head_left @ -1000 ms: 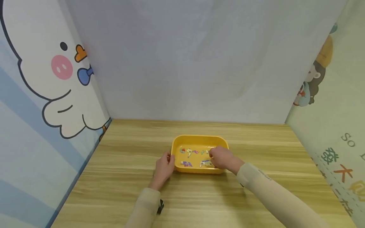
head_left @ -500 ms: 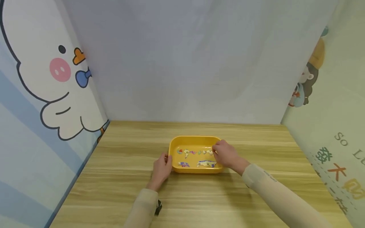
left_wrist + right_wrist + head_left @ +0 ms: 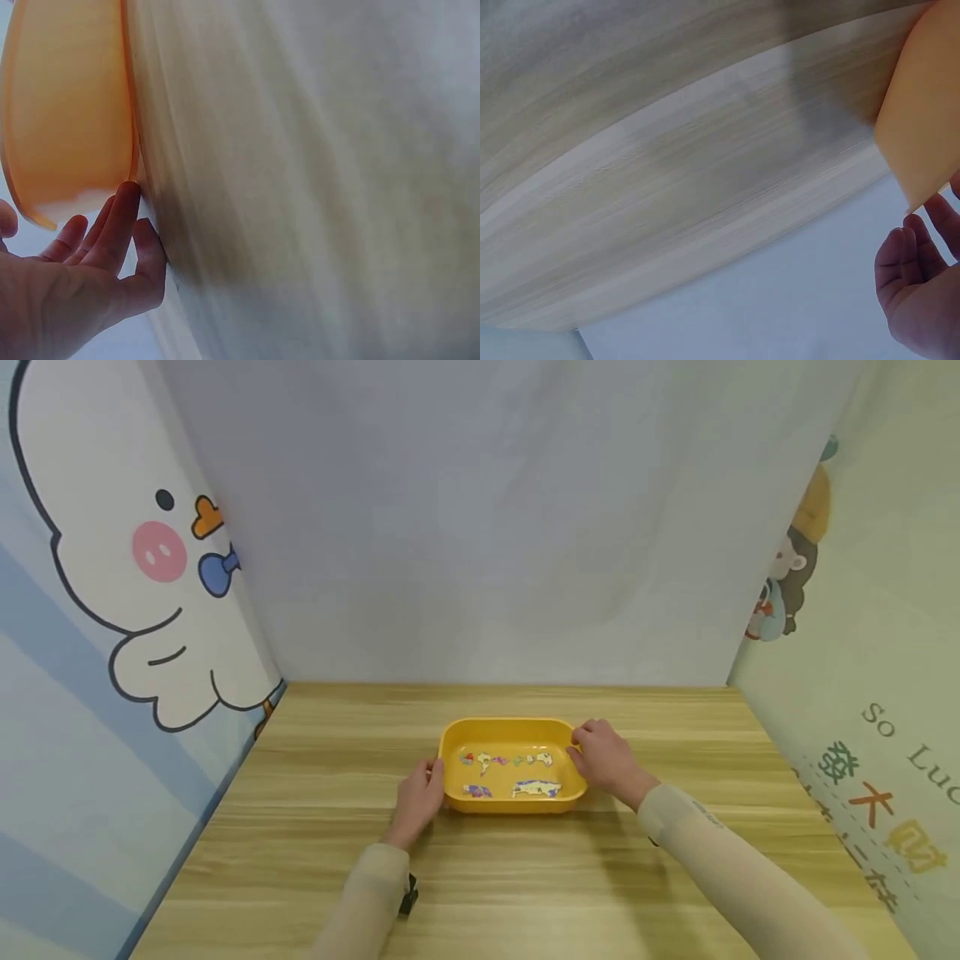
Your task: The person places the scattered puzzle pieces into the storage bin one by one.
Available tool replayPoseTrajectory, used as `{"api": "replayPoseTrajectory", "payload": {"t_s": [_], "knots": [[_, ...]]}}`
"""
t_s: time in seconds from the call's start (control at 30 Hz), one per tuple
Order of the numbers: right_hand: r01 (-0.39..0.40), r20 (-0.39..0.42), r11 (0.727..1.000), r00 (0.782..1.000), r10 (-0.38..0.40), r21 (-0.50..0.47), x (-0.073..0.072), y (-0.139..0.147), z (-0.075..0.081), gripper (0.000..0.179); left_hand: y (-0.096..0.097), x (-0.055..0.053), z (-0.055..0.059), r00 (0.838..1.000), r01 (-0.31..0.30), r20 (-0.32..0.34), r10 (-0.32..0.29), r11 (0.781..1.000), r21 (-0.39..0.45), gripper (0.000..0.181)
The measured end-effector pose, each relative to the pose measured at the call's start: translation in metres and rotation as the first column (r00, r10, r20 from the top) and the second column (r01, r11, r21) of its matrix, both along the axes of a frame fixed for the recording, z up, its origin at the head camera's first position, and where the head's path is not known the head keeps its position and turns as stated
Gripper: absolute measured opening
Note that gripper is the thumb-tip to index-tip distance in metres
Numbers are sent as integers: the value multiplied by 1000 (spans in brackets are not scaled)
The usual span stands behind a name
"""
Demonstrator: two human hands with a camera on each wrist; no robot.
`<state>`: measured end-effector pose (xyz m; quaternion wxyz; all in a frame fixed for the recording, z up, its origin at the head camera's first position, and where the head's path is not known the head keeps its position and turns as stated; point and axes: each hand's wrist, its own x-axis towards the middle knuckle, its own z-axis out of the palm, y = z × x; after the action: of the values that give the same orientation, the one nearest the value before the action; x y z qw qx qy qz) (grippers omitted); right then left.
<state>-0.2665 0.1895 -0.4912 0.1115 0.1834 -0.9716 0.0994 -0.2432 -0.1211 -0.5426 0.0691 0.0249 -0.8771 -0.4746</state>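
Note:
A shallow yellow plastic tray point(image 3: 517, 805) stands on the table in the head view. Flat, irregular pieces lie inside it: a row of several small colourful ones point(image 3: 483, 762) along the middle, a purple piece point(image 3: 477, 791) at front left, and a longer pale piece with purple edges point(image 3: 537, 788) at front right. My left hand point(image 3: 418, 797) holds the tray's left end, fingers against the outer wall in the left wrist view, thumb near the rim. At the opposite end my right hand point(image 3: 606, 758) holds the right rim, fingertips just over its edge.
The wood-grain table point(image 3: 337, 735) runs back to a plain pale backdrop point(image 3: 480, 527). A cartoon-printed panel point(image 3: 112, 652) stands on the left and a pale green printed one point(image 3: 862, 627) on the right.
The right hand has moved from over the pieces inside the tray outward to its right rim, uncovering the pieces there. The left hand stays at the left end.

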Motion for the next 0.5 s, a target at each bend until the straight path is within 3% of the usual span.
{"api": "replayPoseTrajectory", "payload": {"t_s": [0.17, 0.3, 0.5], "knots": [[2, -3, 1000, 1000, -2, -24, -7, -4, -3, 18, -6, -11, 7, 998, 7, 60, -5, 1000, -24, 40], [7, -20, 999, 1000, -8, -44, -11, -9, -4, 25, -10, -18, 15, 992, 59, 112, -52, 997, -58, 43], [36, 15, 999, 999, -35, -33, -21, -16, 8, 37, -18, -36, 38, 990, 130, 64, -122, 980, -148, 41]]}}
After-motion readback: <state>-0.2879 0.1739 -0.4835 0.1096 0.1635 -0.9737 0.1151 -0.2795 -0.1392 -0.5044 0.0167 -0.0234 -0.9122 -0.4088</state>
